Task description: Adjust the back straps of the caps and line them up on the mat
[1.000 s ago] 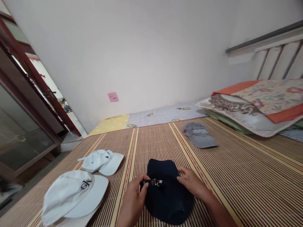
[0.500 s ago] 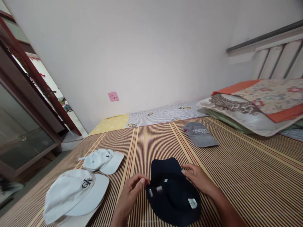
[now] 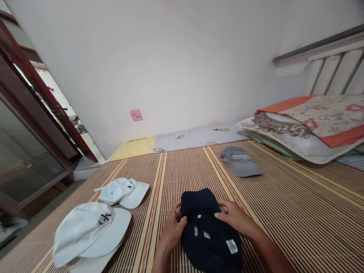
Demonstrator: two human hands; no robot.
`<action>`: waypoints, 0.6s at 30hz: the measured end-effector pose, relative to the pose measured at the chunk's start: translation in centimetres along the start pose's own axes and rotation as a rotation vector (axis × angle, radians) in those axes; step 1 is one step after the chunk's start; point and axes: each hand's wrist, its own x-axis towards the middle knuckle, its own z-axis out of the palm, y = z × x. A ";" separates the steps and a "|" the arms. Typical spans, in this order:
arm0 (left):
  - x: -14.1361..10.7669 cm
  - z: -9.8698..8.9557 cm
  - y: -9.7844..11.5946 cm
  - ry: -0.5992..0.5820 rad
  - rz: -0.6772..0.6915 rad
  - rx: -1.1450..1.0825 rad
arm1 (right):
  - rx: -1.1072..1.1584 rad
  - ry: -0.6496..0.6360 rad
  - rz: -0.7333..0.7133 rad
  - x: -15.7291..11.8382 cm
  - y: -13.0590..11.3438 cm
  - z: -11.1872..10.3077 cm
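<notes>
A dark navy baseball cap (image 3: 212, 242) lies on the striped mat with its inside facing up and its brim pointing away from me. White labels and a small metal buckle show inside it. My left hand (image 3: 173, 229) pinches the cap's left edge near the brim, thumb on top. On the opposite edge my right hand (image 3: 234, 216) holds the cap between thumb and fingers. To the left sit a white cap with black CK letters (image 3: 85, 231), resting over another pale brim, and a smaller white cap (image 3: 123, 192). Farther back lies a grey cap (image 3: 240, 161).
The striped mat (image 3: 182, 170) covers the bed up to a patterned sheet (image 3: 196, 133) along the wall. Pillows with a floral orange-edged cover (image 3: 327, 113) are stacked at the right. A pink note (image 3: 136, 115) is stuck to the wall. A doorway stands at the left.
My left hand has moved right and closed on the cap's left edge, which has folded inward. My right hand has closed on the right edge, its thumb now over the rim.
</notes>
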 end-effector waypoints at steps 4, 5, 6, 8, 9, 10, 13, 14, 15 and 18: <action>-0.1 -0.4 0.3 -0.015 0.035 0.009 | 0.100 0.036 0.030 0.0 -0.7 0.0; -0.2 -0.6 0.4 -0.012 0.035 0.030 | 0.127 0.029 0.046 -0.1 -0.9 0.0; -0.3 -0.8 0.6 -0.004 0.024 0.057 | 0.144 0.016 0.063 -0.2 -1.1 -0.1; -0.6 -1.1 0.8 -0.003 -0.017 0.104 | 0.120 -0.009 0.082 -0.3 -1.3 -0.3; -0.7 -1.1 0.9 -0.009 -0.029 0.118 | 0.077 -0.011 0.082 -0.4 -1.3 -0.3; -0.7 -1.1 1.0 -0.020 -0.031 0.128 | 0.028 -0.006 0.077 -0.4 -1.3 -0.4; -0.5 -0.7 0.8 -0.037 -0.006 0.176 | -0.097 0.029 0.065 -0.5 -1.6 -0.5; -0.4 -0.5 0.6 -0.023 0.012 0.195 | -0.151 0.070 0.058 -0.6 -2.0 -0.5; -0.2 -0.2 0.4 0.006 0.032 0.207 | -0.212 0.130 0.035 -0.7 -2.4 -0.4; 0.5 0.9 -0.1 0.127 0.063 0.136 | -0.388 0.262 -0.142 -1.2 -4.4 0.4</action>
